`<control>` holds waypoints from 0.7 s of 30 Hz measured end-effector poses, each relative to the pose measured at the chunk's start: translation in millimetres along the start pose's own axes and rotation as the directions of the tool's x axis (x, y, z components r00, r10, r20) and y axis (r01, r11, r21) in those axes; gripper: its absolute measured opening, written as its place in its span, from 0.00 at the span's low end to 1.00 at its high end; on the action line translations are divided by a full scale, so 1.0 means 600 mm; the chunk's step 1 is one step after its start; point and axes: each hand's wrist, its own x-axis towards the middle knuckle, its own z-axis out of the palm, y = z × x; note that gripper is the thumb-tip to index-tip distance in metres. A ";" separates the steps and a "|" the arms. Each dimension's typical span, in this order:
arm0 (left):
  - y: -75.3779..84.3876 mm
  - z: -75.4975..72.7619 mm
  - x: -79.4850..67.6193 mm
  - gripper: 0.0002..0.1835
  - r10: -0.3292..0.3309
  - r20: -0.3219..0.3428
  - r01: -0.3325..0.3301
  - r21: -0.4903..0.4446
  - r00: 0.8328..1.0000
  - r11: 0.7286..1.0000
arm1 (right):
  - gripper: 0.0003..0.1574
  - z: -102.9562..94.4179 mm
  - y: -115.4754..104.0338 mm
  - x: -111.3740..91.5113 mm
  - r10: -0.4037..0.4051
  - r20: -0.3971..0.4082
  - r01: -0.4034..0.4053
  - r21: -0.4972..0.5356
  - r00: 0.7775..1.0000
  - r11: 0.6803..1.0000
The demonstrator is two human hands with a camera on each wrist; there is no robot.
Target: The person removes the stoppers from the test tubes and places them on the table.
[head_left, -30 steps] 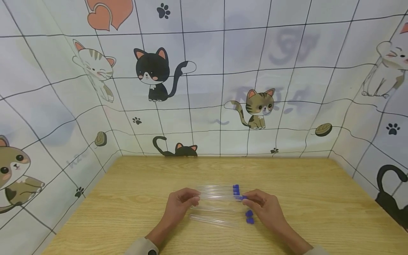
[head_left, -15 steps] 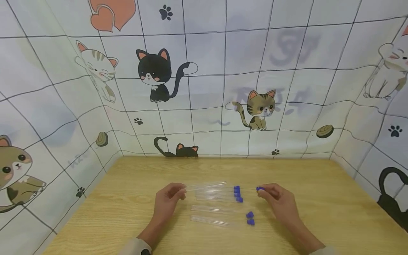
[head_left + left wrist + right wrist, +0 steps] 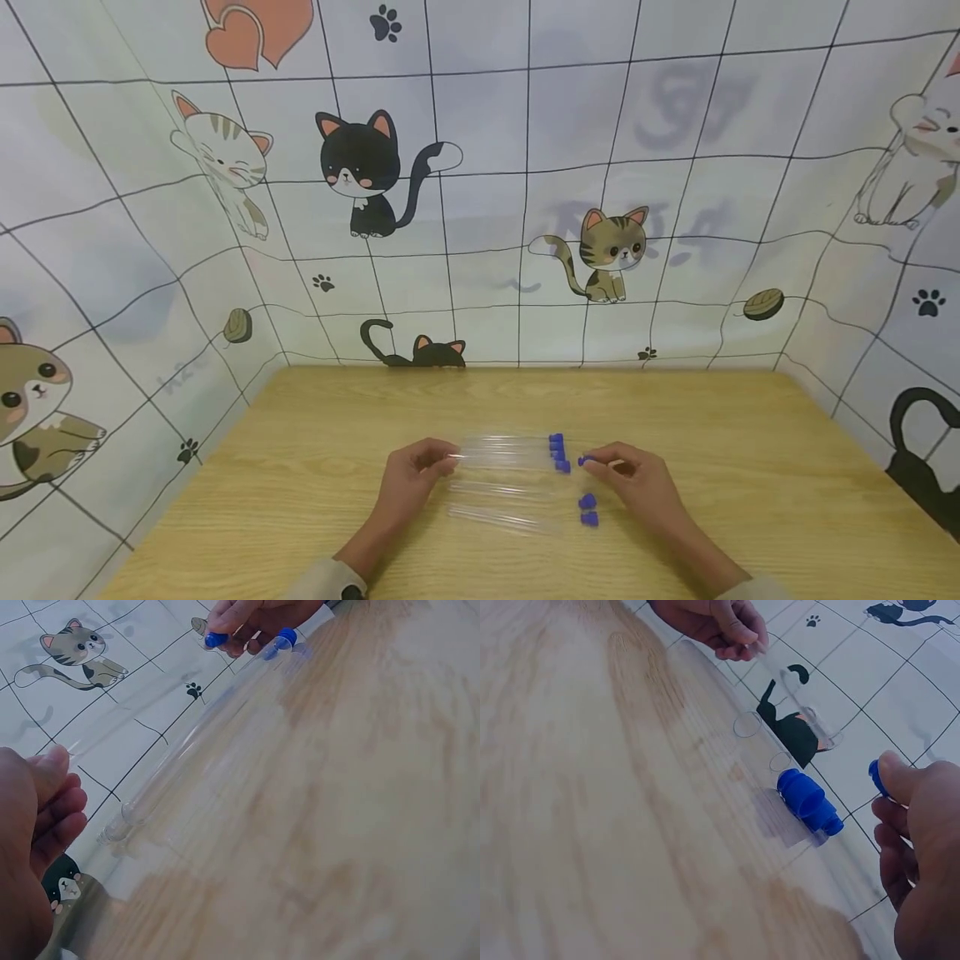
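Head view: left of lower centre, the left hand (image 3: 416, 479) is holding a clear tube (image 3: 480, 457) by its left end, grip clamped; right of lower centre, the right hand (image 3: 633, 483) is pinching a blue cap (image 3: 584, 460). Tube and cap are staying apart, so the step in hand is apparently bringing the two together; the next move would be calling for lining up the cap with the tube's far end. Capped tubes (image 3: 510, 439) are lying at lower centre on the counter (image 3: 675, 408), crowding the held tube's outline. Below them two bare tubes (image 3: 498, 490) are lying, with two loose caps (image 3: 589, 519) to their right. A cat-print sheet (image 3: 480, 108) is filling the upper frame.

Left wrist view: the tube is slanting up from the left edge, its tip blurring against the sheet.

Right wrist view: the tube's end is pointing down toward the cap at right, clear of the blue caps lying at centre.
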 end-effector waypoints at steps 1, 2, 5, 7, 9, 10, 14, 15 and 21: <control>-0.007 0.000 0.001 0.06 -0.005 0.004 0.005 0.011 1.000 1.000 | 0.08 0.000 0.001 0.000 -0.001 0.002 0.001 -0.008 1.000 1.000; -0.010 0.000 0.002 0.06 -0.001 0.009 0.001 0.014 1.000 1.000 | 0.08 0.000 0.003 0.000 -0.006 0.002 0.006 -0.019 1.000 1.000; -0.013 0.000 0.002 0.07 0.016 0.026 -0.017 0.029 1.000 0.999 | 0.09 0.002 0.005 -0.001 -0.002 0.020 0.003 -0.056 1.000 0.998; -0.015 -0.001 0.001 0.09 0.030 0.038 -0.032 0.038 0.999 0.999 | 0.11 0.004 0.005 -0.002 0.013 0.037 -0.010 -0.073 0.999 0.997; -0.015 -0.001 0.000 0.10 0.037 0.048 -0.039 0.047 0.998 0.998 | 0.12 0.006 0.004 -0.003 0.029 0.055 -0.025 -0.076 0.998 0.997; -0.016 -0.001 0.000 0.10 0.040 0.052 -0.042 0.055 0.998 0.998 | 0.13 0.007 0.003 -0.004 0.037 0.062 -0.032 -0.075 0.997 0.997; -0.017 -0.001 0.001 0.10 0.035 0.064 -0.041 0.096 0.997 0.995 | 0.13 0.010 0.000 -0.004 0.041 0.075 -0.036 -0.065 0.996 0.997; -0.018 -0.001 0.002 0.10 0.034 0.065 -0.041 0.106 0.997 0.994 | 0.13 0.011 0.000 -0.004 0.037 0.078 -0.032 -0.067 0.996 0.997; -0.019 0.001 0.002 0.07 0.022 0.085 -0.034 0.143 0.996 0.989 | 0.11 0.016 0.004 -0.002 0.019 0.084 -0.011 -0.102 0.996 0.995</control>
